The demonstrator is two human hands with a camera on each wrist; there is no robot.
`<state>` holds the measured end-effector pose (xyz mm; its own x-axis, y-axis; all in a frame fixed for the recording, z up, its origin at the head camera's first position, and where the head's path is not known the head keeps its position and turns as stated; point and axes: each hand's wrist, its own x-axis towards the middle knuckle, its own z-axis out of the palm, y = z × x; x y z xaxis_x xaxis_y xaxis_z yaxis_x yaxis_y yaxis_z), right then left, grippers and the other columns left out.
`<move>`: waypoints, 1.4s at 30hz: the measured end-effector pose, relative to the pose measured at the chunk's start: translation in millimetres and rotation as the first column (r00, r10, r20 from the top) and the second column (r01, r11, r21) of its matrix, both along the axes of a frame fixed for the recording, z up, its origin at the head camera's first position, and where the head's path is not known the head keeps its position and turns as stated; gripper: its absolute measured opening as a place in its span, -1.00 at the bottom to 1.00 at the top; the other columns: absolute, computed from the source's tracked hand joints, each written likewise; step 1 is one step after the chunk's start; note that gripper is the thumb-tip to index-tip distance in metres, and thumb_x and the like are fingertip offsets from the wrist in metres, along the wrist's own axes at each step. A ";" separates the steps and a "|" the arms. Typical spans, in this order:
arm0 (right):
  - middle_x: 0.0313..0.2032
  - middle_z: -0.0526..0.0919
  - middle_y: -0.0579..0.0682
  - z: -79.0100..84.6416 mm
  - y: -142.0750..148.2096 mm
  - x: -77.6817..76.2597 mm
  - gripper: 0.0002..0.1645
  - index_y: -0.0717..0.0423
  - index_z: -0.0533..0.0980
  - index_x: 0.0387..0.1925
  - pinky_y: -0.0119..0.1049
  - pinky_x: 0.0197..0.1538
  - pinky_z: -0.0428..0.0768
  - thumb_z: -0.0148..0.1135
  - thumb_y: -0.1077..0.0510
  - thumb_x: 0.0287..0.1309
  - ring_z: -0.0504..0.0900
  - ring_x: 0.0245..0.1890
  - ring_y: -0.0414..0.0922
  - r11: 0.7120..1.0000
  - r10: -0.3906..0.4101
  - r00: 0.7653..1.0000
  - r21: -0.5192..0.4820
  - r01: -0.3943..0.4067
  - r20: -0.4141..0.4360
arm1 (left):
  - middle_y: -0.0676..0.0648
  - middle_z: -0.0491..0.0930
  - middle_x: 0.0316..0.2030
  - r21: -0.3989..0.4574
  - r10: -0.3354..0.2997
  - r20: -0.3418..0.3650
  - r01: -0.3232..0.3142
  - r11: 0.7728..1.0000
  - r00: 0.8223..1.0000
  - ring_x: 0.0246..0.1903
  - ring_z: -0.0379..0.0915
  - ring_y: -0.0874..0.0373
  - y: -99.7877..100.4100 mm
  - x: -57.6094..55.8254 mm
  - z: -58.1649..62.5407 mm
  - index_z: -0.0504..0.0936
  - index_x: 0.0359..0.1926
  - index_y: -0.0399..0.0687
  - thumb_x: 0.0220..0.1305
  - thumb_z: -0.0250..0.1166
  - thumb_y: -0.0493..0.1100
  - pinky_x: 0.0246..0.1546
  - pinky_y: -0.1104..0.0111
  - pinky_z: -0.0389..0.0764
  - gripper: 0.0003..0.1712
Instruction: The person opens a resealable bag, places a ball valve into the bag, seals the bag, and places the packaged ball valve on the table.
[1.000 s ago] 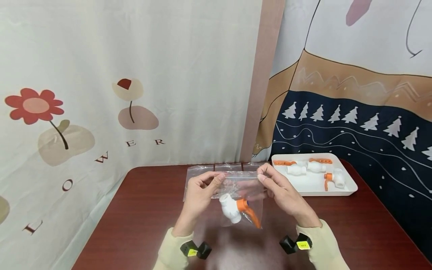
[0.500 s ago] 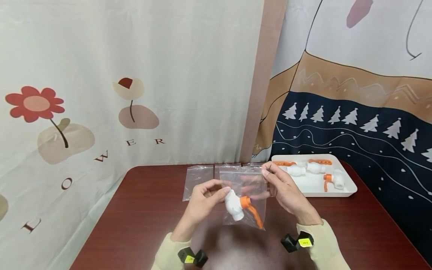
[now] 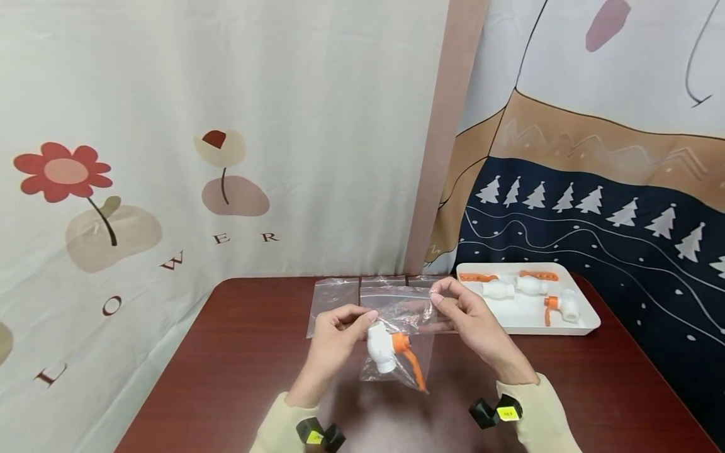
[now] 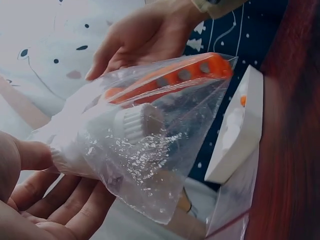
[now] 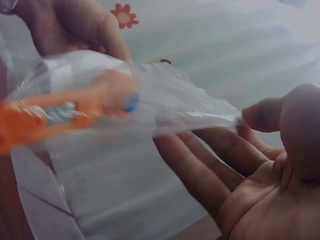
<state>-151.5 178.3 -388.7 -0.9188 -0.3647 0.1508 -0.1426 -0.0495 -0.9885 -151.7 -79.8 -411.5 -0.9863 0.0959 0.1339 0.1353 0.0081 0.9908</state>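
A clear zip bag (image 3: 421, 352) hangs above the table between both hands. Inside it lies a white ball valve (image 3: 381, 348) with an orange lever handle (image 3: 416, 368), which points down and to the right. My left hand (image 3: 334, 343) pinches the bag's left side together with the valve's upper end, between thumb and fingers. At the top right corner, by the zip strip, my right hand (image 3: 476, 324) pinches the bag between thumb and index finger. Its other fingers extend behind the plastic, as the right wrist view shows. Blur softens the handle (image 5: 65, 112) there.
On the dark red table (image 3: 249, 358), a white tray (image 3: 523, 324) at the back right holds several more white valves (image 3: 532, 285) with orange handles. Flat clear bags (image 3: 334, 296) lie along the back edge. Printed curtains (image 3: 317, 138) stand behind the table.
My left hand has slid down from the bag's top edge to the valve's upper end. My right hand keeps the top right corner. The bag shifted right, then back left.
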 end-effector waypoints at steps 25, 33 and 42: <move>0.05 0.73 0.10 -61.4 55.1 -20.5 -0.59 0.09 0.61 0.13 0.07 0.08 0.70 0.39 0.14 0.26 0.71 0.01 0.03 0.660 -0.181 0.896 0.625 0.416 -0.405 | 0.07 0.77 -0.39 -0.170 0.263 0.149 -0.237 0.956 0.953 -0.41 0.65 0.32 -103.3 -34.4 -28.1 0.72 -0.05 -0.40 0.36 0.40 -0.16 -0.30 0.39 0.75 -0.67; -0.02 0.73 0.21 -74.7 74.1 -25.0 -0.60 0.27 0.64 0.06 0.15 0.07 0.66 0.38 0.18 0.21 0.69 0.00 0.17 0.503 -0.173 0.867 0.715 0.486 -0.467 | 0.06 0.77 -0.32 -0.246 0.291 0.210 -0.238 0.940 0.933 -0.37 0.66 0.30 -142.4 -38.7 -41.2 0.66 0.04 -0.43 0.42 0.35 -0.09 -0.32 0.41 0.75 -0.57; -0.16 0.79 0.14 -86.0 83.4 -31.1 -0.78 0.25 0.73 -0.14 0.07 -0.01 0.70 0.35 0.26 0.19 0.74 -0.13 0.06 0.423 -0.137 0.872 0.768 0.481 -0.470 | 0.00 0.75 -0.23 -0.363 0.312 0.266 -0.205 0.909 0.912 -0.36 0.65 0.30 -186.8 -45.5 -65.0 0.59 0.13 -0.46 0.45 0.31 -0.02 -0.31 0.39 0.74 -0.46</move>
<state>-182.6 261.7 -474.7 -0.9624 -0.1632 0.2173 -0.2404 0.8842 -0.4006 -197.2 -266.6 -476.5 -0.9668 -0.1836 -0.1778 -0.2302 0.3230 0.9180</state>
